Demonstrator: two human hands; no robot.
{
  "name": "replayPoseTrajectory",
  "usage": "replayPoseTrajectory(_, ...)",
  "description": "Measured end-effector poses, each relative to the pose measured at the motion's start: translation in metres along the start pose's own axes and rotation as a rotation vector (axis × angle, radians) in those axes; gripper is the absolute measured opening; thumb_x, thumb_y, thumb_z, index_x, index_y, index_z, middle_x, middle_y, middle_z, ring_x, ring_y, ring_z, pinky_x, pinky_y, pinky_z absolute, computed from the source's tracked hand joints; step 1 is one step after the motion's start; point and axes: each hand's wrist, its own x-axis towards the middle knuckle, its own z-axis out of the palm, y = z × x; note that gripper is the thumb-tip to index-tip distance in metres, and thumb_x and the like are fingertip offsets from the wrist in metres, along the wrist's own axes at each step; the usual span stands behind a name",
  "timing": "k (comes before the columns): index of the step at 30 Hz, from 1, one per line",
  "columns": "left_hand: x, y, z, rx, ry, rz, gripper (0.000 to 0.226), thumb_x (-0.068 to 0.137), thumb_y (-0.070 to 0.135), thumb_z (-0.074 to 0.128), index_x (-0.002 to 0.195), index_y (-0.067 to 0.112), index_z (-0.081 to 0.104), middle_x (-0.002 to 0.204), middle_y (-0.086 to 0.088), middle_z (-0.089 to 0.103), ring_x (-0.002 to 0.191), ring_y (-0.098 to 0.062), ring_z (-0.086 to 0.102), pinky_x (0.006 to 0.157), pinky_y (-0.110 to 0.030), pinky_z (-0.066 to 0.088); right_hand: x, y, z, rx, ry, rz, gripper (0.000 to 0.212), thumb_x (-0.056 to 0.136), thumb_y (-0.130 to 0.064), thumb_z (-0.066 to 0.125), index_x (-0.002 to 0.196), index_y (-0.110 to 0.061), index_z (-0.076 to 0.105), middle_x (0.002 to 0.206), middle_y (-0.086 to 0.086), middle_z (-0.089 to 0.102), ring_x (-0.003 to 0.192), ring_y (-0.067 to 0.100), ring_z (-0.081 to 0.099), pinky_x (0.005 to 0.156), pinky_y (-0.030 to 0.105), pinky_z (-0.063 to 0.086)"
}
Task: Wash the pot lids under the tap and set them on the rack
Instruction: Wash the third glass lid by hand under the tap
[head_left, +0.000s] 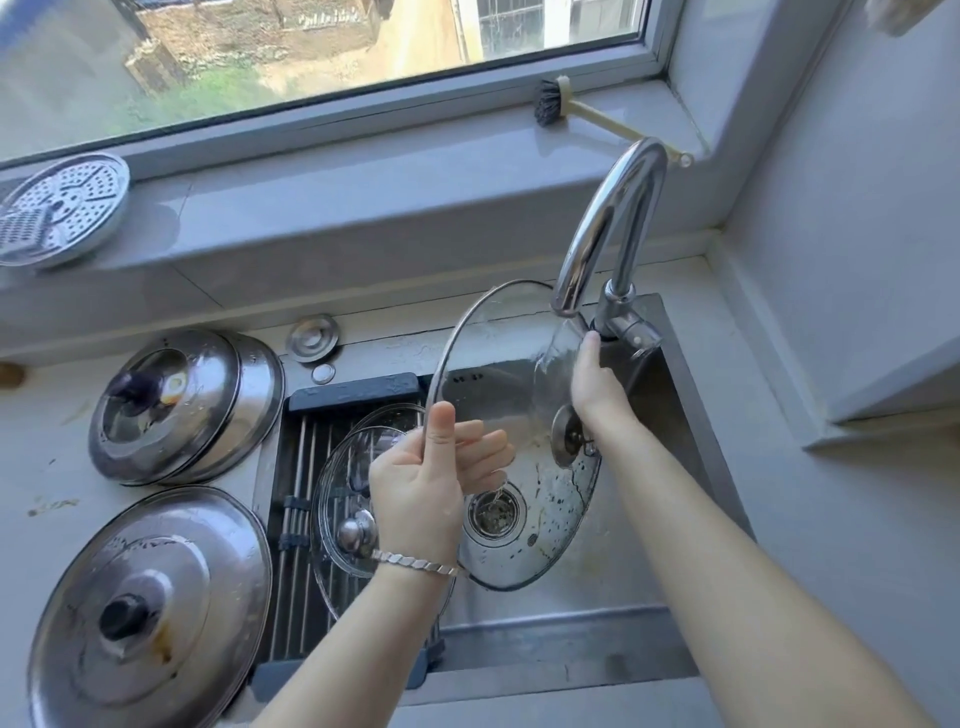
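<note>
A large glass pot lid (498, 364) with a metal rim is held tilted over the sink, right under the tap (608, 228). My left hand (421, 483) grips its left rim, thumb on top, fingers behind the glass. My right hand (592, 384) presses flat on the lid's right side, fingertips near the spout where water runs over the glass. A smaller glass lid (343, 499) with a metal knob lies on the roll-up rack (296, 467) over the sink's left part. Two steel lids (182, 405), (150, 613) rest on the counter at the left.
The sink drain (493, 514) shows through the held lid. A perforated steamer plate (60, 208) and a dish brush (582, 109) lie on the window sill. A small round metal cap (313, 338) sits behind the rack. A wall rises at the right.
</note>
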Motion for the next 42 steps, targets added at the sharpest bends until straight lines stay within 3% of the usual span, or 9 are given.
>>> replayPoseTrajectory(5, 0.013, -0.004, 0.009, -0.033, 0.131, -0.055, 0.042, 0.089, 0.04, 0.048, 0.073, 0.004, 0.063, 0.054, -0.006, 0.07, 0.049, -0.018, 0.068, 0.045, -0.027, 0.056, -0.042, -0.008, 0.037, -0.344, 0.11, -0.553, 0.073, 0.094, -0.054, 0.009, 0.148, -0.005, 0.008, 0.156, 0.016, -0.005, 0.145, 0.026, -0.003, 0.118, 0.041, 0.0)
replayPoseTrajectory(10, 0.037, 0.001, 0.002, -0.165, 0.204, -0.17, 0.046, 0.093, 0.044, 0.043, 0.078, 0.004, 0.061, 0.055, -0.004, 0.07, 0.052, -0.015, 0.069, 0.05, -0.022, 0.057, -0.074, 0.046, 0.055, -0.546, 0.1, -1.258, 0.068, 0.096, -0.051, 0.012, 0.145, -0.003, 0.02, 0.154, 0.014, 0.015, 0.144, 0.021, 0.005, 0.118, 0.036, 0.003)
replayPoseTrajectory(13, 0.041, 0.0, -0.005, -0.19, 0.217, -0.193, 0.048, 0.094, 0.047, 0.04, 0.084, 0.004, 0.059, 0.059, -0.004, 0.072, 0.056, -0.016, 0.071, 0.052, -0.022, 0.057, -0.061, 0.07, 0.043, -0.66, -0.025, -1.385, 0.064, 0.097, -0.051, 0.015, 0.144, -0.008, 0.021, 0.152, 0.006, 0.018, 0.144, 0.015, 0.006, 0.117, 0.034, 0.007)
replayPoseTrajectory(20, 0.035, -0.003, 0.002, -0.255, 0.228, -0.223, 0.046, 0.095, 0.043, 0.041, 0.081, 0.003, 0.06, 0.054, -0.004, 0.07, 0.054, -0.015, 0.07, 0.048, -0.023, 0.056, -0.073, 0.02, 0.046, -0.621, -0.011, -1.166, 0.086, 0.086, -0.062, -0.002, 0.146, -0.006, 0.021, 0.155, 0.009, 0.016, 0.142, 0.013, 0.005, 0.115, 0.032, -0.002)
replayPoseTrajectory(26, 0.039, -0.002, -0.006, -0.24, 0.269, -0.212, 0.048, 0.095, 0.046, 0.039, 0.081, 0.004, 0.058, 0.064, -0.009, 0.072, 0.055, -0.018, 0.07, 0.053, -0.026, 0.058, -0.073, 0.075, 0.032, -0.765, -0.096, -1.424, 0.067, 0.096, -0.053, 0.008, 0.146, -0.01, 0.015, 0.154, 0.007, 0.015, 0.144, 0.018, 0.007, 0.116, 0.036, 0.005)
replayPoseTrajectory(30, 0.038, 0.0, -0.007, -0.261, 0.291, -0.223, 0.05, 0.095, 0.046, 0.038, 0.082, 0.001, 0.056, 0.062, -0.011, 0.071, 0.055, -0.02, 0.071, 0.05, -0.026, 0.058, -0.058, 0.076, 0.013, -0.56, -0.063, -0.808, 0.097, 0.065, -0.081, -0.019, 0.139, -0.018, -0.025, 0.15, 0.0, -0.032, 0.136, 0.005, -0.031, 0.116, 0.03, -0.012)
replayPoseTrajectory(35, 0.035, 0.002, -0.003, -0.291, 0.298, -0.189, 0.049, 0.094, 0.047, 0.039, 0.081, 0.003, 0.055, 0.058, -0.007, 0.071, 0.058, -0.02, 0.071, 0.05, -0.025, 0.057, -0.089, 0.075, 0.036, -0.584, -0.036, -1.079, 0.081, 0.087, -0.065, 0.002, 0.146, -0.011, -0.011, 0.153, 0.007, -0.018, 0.14, 0.008, -0.023, 0.113, 0.025, -0.018)
replayPoseTrajectory(40, 0.032, 0.006, -0.005, -0.323, 0.314, -0.16, 0.05, 0.095, 0.047, 0.039, 0.083, 0.002, 0.055, 0.056, -0.006, 0.07, 0.056, -0.02, 0.071, 0.049, -0.026, 0.057, -0.057, 0.042, 0.015, -0.288, 0.052, -0.441, 0.077, 0.095, -0.053, 0.021, 0.146, -0.004, -0.011, 0.155, 0.012, -0.018, 0.143, 0.018, -0.018, 0.116, 0.031, -0.011)
replayPoseTrajectory(42, 0.032, 0.008, -0.007, -0.321, 0.32, -0.148, 0.05, 0.094, 0.047, 0.039, 0.083, 0.002, 0.055, 0.055, -0.006, 0.07, 0.055, -0.02, 0.071, 0.049, -0.026, 0.057, -0.065, 0.044, 0.018, -0.309, 0.053, -0.475, 0.079, 0.094, -0.055, 0.018, 0.146, -0.002, -0.012, 0.154, 0.013, -0.02, 0.142, 0.019, -0.02, 0.114, 0.029, -0.014)
